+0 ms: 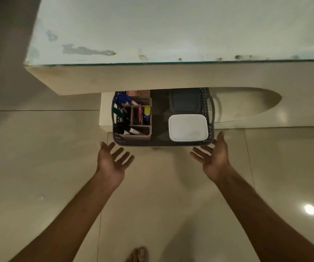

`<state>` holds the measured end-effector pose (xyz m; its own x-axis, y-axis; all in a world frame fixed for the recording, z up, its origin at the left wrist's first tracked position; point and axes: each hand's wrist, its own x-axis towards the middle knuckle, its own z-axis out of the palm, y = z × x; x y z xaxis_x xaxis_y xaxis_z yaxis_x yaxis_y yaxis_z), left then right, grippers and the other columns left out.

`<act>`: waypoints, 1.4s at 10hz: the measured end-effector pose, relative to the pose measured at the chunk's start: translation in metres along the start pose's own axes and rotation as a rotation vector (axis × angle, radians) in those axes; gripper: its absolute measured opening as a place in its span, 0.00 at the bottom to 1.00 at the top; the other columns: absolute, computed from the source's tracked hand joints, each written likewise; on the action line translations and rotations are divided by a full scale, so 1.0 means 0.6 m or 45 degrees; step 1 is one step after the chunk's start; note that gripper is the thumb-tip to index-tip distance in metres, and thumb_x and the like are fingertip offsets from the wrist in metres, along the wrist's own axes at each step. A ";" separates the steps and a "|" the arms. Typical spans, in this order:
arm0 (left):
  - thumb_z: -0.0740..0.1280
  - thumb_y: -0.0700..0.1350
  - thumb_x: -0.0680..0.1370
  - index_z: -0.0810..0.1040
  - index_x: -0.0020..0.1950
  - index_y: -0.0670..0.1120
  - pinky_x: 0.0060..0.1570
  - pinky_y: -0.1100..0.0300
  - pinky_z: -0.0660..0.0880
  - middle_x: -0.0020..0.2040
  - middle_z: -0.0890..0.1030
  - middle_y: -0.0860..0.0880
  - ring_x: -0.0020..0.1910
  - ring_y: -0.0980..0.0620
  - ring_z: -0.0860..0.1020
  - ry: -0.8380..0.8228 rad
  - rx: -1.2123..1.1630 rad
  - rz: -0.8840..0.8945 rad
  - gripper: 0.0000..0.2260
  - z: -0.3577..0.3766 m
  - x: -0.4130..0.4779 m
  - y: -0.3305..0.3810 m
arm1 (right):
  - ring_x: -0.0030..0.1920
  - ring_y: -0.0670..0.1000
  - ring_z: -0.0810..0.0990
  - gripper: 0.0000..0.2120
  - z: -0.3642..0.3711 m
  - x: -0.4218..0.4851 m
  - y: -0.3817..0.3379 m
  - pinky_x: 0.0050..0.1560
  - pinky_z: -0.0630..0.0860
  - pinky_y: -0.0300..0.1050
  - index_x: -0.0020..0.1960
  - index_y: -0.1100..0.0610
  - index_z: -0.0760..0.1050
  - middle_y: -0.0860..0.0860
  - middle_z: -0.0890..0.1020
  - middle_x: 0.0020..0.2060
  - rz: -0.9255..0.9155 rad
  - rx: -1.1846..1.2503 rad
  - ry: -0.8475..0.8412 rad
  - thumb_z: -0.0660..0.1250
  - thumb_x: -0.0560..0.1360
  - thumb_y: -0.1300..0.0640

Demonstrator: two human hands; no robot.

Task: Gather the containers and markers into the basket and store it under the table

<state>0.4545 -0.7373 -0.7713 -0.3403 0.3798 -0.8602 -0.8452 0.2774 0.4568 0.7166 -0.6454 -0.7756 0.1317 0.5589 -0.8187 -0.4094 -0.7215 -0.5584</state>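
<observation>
A grey perforated basket (160,143) sits on the floor, its far half tucked under the table (152,78). Inside on the left stands a brown divided organiser (146,136) with several markers (127,130) in blue, green and black. On the right lies a white-lidded container (188,127), and behind it a dark-lidded container (185,101). My left hand (112,159) hovers open, palm up, just short of the basket's near left corner. Palm up as well, my right hand (214,156) is open near the basket's near right corner. Neither hand holds anything.
The table has a glass top (171,31) with worn patches and a thick cream apron with an oval cut-out (246,104) at right. A cream table leg (106,114) stands left of the basket. Glossy beige floor tiles (161,205) lie below; my foot (138,255) shows at bottom.
</observation>
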 end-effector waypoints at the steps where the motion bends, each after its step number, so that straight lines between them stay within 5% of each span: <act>1: 0.54 0.59 0.83 0.71 0.71 0.43 0.65 0.40 0.74 0.67 0.73 0.37 0.64 0.37 0.75 -0.040 -0.170 -0.043 0.25 0.031 -0.017 0.015 | 0.57 0.56 0.77 0.22 0.024 -0.016 -0.016 0.59 0.79 0.59 0.61 0.56 0.75 0.60 0.75 0.62 -0.003 0.105 -0.038 0.55 0.82 0.40; 4: 0.54 0.58 0.83 0.69 0.73 0.42 0.64 0.43 0.76 0.70 0.70 0.38 0.68 0.39 0.72 -0.063 -0.276 0.062 0.25 0.105 0.011 0.075 | 0.65 0.58 0.68 0.23 0.106 0.011 -0.055 0.61 0.78 0.63 0.70 0.56 0.69 0.59 0.67 0.66 0.005 0.269 -0.046 0.57 0.82 0.43; 6: 0.55 0.52 0.83 0.68 0.71 0.40 0.63 0.44 0.77 0.68 0.72 0.39 0.66 0.41 0.74 -0.113 -0.282 0.198 0.21 0.166 0.043 0.116 | 0.63 0.63 0.77 0.22 0.159 0.053 -0.085 0.62 0.78 0.61 0.68 0.59 0.71 0.64 0.75 0.63 -0.049 0.371 -0.215 0.57 0.83 0.44; 8: 0.57 0.44 0.80 0.72 0.46 0.41 0.66 0.47 0.75 0.47 0.73 0.44 0.48 0.44 0.74 -0.203 -0.289 0.200 0.09 0.200 0.055 0.144 | 0.62 0.64 0.79 0.24 0.179 0.078 -0.104 0.63 0.77 0.61 0.69 0.61 0.70 0.66 0.75 0.63 -0.012 0.440 -0.321 0.62 0.81 0.45; 10: 0.59 0.42 0.79 0.74 0.42 0.41 0.66 0.45 0.75 0.44 0.74 0.43 0.49 0.42 0.72 -0.338 -0.262 0.230 0.09 0.202 0.065 0.146 | 0.63 0.64 0.77 0.26 0.169 0.088 -0.103 0.66 0.74 0.61 0.73 0.58 0.64 0.64 0.74 0.64 -0.067 0.483 -0.364 0.61 0.80 0.46; 11: 0.60 0.44 0.80 0.75 0.41 0.41 0.66 0.43 0.75 0.43 0.74 0.44 0.53 0.40 0.72 -0.367 -0.239 0.272 0.10 0.212 0.066 0.143 | 0.56 0.62 0.78 0.26 0.182 0.088 -0.111 0.67 0.73 0.62 0.73 0.59 0.66 0.62 0.76 0.55 -0.104 0.495 -0.378 0.60 0.80 0.46; 13: 0.60 0.43 0.80 0.75 0.49 0.42 0.66 0.44 0.75 0.51 0.74 0.42 0.57 0.39 0.74 -0.382 -0.261 0.248 0.07 0.214 0.074 0.130 | 0.64 0.65 0.74 0.27 0.184 0.085 -0.113 0.69 0.71 0.62 0.75 0.58 0.62 0.64 0.71 0.67 -0.095 0.490 -0.384 0.59 0.81 0.47; 14: 0.59 0.46 0.82 0.73 0.58 0.42 0.69 0.43 0.72 0.55 0.73 0.43 0.56 0.44 0.75 -0.306 -0.231 0.218 0.10 0.202 0.057 0.114 | 0.61 0.65 0.76 0.25 0.164 0.072 -0.103 0.69 0.71 0.62 0.74 0.59 0.63 0.65 0.70 0.68 -0.079 0.435 -0.353 0.59 0.81 0.48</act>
